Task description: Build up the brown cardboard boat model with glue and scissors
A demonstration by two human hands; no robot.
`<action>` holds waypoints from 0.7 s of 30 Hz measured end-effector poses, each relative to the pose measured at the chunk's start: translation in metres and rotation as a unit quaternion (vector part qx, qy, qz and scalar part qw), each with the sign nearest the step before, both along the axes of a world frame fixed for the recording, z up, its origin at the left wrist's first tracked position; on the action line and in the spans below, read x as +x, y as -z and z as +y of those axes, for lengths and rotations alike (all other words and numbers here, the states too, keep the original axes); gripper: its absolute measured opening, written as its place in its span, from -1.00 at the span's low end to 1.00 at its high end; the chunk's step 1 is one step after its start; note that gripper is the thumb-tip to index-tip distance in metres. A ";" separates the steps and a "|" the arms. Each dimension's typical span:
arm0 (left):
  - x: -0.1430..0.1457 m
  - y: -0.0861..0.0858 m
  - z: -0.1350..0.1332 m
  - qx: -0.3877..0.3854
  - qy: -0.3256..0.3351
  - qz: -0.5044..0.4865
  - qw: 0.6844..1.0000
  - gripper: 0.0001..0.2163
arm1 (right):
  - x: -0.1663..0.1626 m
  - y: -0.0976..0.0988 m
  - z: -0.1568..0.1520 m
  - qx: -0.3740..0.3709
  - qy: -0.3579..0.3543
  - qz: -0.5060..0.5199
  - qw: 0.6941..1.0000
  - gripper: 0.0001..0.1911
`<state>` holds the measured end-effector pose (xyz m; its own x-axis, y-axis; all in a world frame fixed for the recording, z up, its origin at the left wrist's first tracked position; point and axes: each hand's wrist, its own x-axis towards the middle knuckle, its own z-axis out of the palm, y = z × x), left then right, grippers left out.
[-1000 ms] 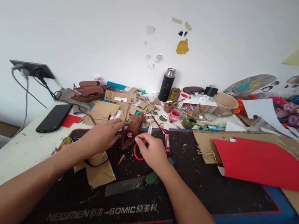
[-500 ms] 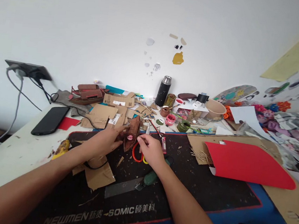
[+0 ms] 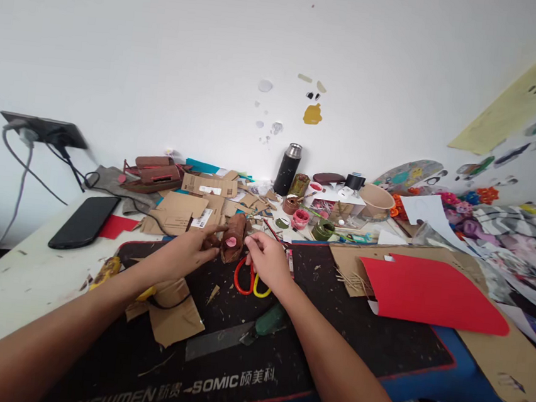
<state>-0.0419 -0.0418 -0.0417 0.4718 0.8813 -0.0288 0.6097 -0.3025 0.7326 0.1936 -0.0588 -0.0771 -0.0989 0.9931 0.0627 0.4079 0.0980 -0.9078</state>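
Note:
A small brown painted cardboard model (image 3: pixel 237 228) stands on the dark desk mat, a round pink patch on its near end. My left hand (image 3: pixel 187 253) is at its left side, fingers and thumb stretched out and apart, the tips at or against the brown wall. On the other side, my right hand (image 3: pixel 269 263) has thumb and forefinger pressed together close to the model's right edge; what they pinch is hidden. Below the right hand lie scissors with a red and a yellow handle (image 3: pixel 244 279), their blades mostly covered.
A green-handled cutter (image 3: pixel 270 320) and a clear ruler-like strip (image 3: pixel 216 340) lie on the mat (image 3: pixel 328 358). Cardboard scraps (image 3: pixel 176 312), paint pots (image 3: pixel 300 219) and a black flask (image 3: pixel 287 170) surround the work. Red sheet (image 3: pixel 434 293) at right, phone (image 3: pixel 84 222) at left.
The brown model has turned and tipped, so its pink end faces me more and looks rounder. Both hands stay beside it. The whole view has shifted slightly.

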 end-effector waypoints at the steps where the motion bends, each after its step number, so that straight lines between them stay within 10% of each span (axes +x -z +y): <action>1: 0.000 -0.001 0.001 -0.001 0.001 -0.006 1.000 -0.44 | 0.000 0.001 0.001 -0.001 0.000 0.009 1.000 -0.78; 21: 0.019 -0.011 0.004 -0.045 -0.034 -0.035 0.998 -0.51 | -0.003 0.004 0.002 -0.057 -0.005 0.122 0.991 -0.79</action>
<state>-0.0229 -0.0382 -0.0307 0.4139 0.9070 -0.0776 0.5730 -0.1933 0.7964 0.1909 -0.0571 -0.0813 -0.1053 0.9941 -0.0263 0.1747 -0.0075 -0.9846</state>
